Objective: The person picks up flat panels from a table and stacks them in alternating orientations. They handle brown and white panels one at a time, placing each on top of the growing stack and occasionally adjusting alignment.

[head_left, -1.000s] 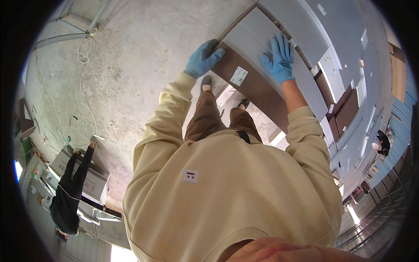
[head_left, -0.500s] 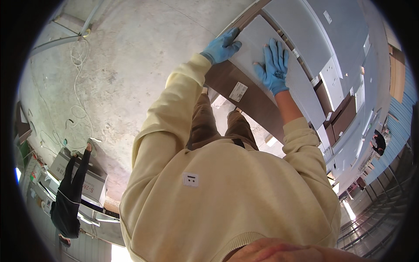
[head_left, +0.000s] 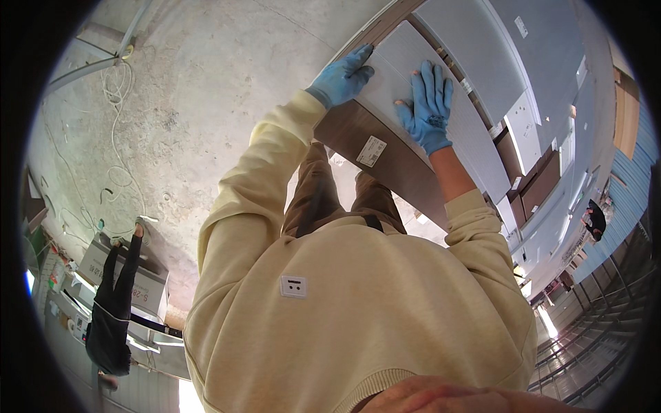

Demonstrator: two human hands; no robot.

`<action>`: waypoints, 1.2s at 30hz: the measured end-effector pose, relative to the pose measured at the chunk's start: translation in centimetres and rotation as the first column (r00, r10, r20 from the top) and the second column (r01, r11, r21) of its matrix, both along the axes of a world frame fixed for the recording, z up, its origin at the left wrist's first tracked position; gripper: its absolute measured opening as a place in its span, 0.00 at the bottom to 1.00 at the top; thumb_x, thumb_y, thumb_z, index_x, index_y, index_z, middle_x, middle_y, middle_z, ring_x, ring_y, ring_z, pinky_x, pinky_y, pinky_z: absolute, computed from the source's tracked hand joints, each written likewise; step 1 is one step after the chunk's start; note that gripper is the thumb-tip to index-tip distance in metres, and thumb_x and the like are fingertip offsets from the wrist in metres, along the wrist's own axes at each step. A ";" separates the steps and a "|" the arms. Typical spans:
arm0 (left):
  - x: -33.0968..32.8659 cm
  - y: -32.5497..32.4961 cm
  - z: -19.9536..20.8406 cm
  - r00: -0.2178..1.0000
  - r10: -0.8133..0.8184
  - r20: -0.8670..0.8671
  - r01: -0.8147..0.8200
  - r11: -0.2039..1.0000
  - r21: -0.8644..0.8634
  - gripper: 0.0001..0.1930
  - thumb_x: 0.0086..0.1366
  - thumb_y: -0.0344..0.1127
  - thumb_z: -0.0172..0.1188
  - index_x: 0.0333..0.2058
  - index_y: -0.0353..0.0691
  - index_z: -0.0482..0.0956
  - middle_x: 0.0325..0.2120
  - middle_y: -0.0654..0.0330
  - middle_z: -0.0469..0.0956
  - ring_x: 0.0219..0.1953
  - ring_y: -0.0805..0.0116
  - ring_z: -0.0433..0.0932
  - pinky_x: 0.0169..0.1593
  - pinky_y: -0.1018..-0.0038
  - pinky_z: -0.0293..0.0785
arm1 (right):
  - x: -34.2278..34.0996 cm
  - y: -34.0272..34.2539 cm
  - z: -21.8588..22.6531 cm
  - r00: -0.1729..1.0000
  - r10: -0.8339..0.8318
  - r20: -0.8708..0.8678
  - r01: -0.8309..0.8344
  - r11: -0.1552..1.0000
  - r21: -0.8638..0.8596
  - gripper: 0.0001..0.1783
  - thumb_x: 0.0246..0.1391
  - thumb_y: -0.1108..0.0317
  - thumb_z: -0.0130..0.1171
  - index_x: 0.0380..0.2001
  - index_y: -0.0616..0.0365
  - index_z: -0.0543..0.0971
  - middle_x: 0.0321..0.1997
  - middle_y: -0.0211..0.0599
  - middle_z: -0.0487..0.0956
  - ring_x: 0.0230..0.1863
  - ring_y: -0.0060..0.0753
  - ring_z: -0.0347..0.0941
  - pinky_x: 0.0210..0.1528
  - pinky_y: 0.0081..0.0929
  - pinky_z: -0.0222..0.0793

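A long brown panel [head_left: 375,153] with a white label on its side lies across in front of me, and a pale ribbed sheet [head_left: 406,51] covers its top. At the panel's left end is my left hand [head_left: 339,77] in a blue glove, its fingers bent over the edge and the far fingers partly hidden. My right hand [head_left: 428,110], gloved in blue with some bare fingertips, lies flat on the pale sheet, fingers spread.
Grey panels [head_left: 475,48] and a white drilled piece [head_left: 523,131] lie beyond to the right. A pale cable [head_left: 117,138] trails over the concrete floor on the left. A person in black [head_left: 113,310] stands by a carton [head_left: 148,289] at lower left; another person [head_left: 595,220] is far right.
Both hands and the brown panel have shifted slightly left in view. My left hand stays at the panel's end, and my right palm remains flat on the sheet.
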State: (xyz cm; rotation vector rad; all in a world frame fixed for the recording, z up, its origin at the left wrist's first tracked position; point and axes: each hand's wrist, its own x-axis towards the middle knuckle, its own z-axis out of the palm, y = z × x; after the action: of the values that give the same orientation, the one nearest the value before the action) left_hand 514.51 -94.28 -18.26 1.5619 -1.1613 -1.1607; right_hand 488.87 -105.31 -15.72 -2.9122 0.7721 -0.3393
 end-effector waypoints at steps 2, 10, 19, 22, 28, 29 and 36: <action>0.1 0.0 0.0 1.000 -0.008 -0.008 0.009 1.000 0.025 0.33 0.78 0.40 0.57 0.77 0.35 0.62 0.77 0.45 0.62 0.79 0.51 0.60 0.79 0.65 0.57 | 0.1 0.0 0.0 1.000 0.001 0.011 -0.001 1.000 0.003 0.44 0.64 0.38 0.59 0.73 0.57 0.68 0.85 0.50 0.57 0.85 0.62 0.48 0.82 0.69 0.36; 0.1 0.0 -0.5 1.000 0.007 -0.020 -0.007 1.000 -0.017 0.33 0.78 0.40 0.58 0.76 0.37 0.63 0.76 0.46 0.64 0.79 0.52 0.61 0.79 0.65 0.58 | 0.3 0.0 0.0 1.000 -0.007 0.001 0.007 1.000 -0.001 0.44 0.64 0.38 0.59 0.72 0.57 0.69 0.84 0.49 0.58 0.85 0.62 0.48 0.81 0.71 0.37; -0.1 0.1 -0.8 1.000 0.027 -0.010 -0.027 0.999 -0.020 0.32 0.78 0.39 0.59 0.76 0.38 0.65 0.76 0.47 0.65 0.78 0.53 0.64 0.77 0.66 0.61 | 0.3 0.0 -0.1 1.000 0.003 -0.002 -0.003 1.000 -0.010 0.43 0.67 0.36 0.56 0.73 0.55 0.69 0.84 0.47 0.59 0.85 0.61 0.48 0.81 0.70 0.37; -0.2 0.0 -0.8 0.999 0.035 -0.010 -0.035 0.999 0.010 0.32 0.77 0.39 0.60 0.75 0.39 0.65 0.75 0.48 0.66 0.77 0.53 0.65 0.77 0.66 0.62 | 0.3 -0.1 -0.1 1.000 0.009 0.002 -0.009 1.000 -0.012 0.43 0.67 0.36 0.57 0.73 0.54 0.69 0.84 0.46 0.59 0.85 0.60 0.48 0.81 0.70 0.37; -0.1 -0.1 -0.7 0.999 0.044 0.010 -0.044 0.999 -0.006 0.31 0.76 0.37 0.62 0.74 0.39 0.67 0.74 0.49 0.69 0.76 0.53 0.67 0.76 0.66 0.64 | 0.3 0.0 0.1 1.000 0.002 0.022 -0.002 1.000 -0.004 0.43 0.65 0.37 0.60 0.72 0.55 0.71 0.84 0.46 0.60 0.85 0.59 0.49 0.81 0.69 0.38; 0.0 -0.1 -0.6 0.999 0.047 0.001 -0.047 0.999 -0.004 0.31 0.76 0.37 0.62 0.74 0.39 0.68 0.74 0.49 0.69 0.76 0.53 0.67 0.76 0.66 0.64 | 0.3 0.0 0.2 1.000 -0.001 0.018 0.001 1.000 -0.003 0.43 0.65 0.37 0.60 0.72 0.55 0.71 0.84 0.45 0.60 0.85 0.59 0.49 0.81 0.69 0.38; 0.2 -0.3 -0.6 0.998 0.063 -0.024 -0.064 0.998 -0.011 0.30 0.75 0.36 0.63 0.73 0.39 0.70 0.73 0.50 0.71 0.75 0.54 0.69 0.75 0.67 0.65 | 0.5 0.1 0.5 0.999 -0.014 0.049 0.013 1.000 0.011 0.42 0.64 0.38 0.61 0.70 0.55 0.73 0.82 0.46 0.64 0.84 0.59 0.52 0.82 0.67 0.38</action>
State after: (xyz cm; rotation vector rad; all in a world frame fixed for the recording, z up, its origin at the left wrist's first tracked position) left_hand 514.69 -94.62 -18.84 1.5607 -1.0936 -1.1257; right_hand 489.35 -105.25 -15.24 -2.8785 0.7843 -0.4050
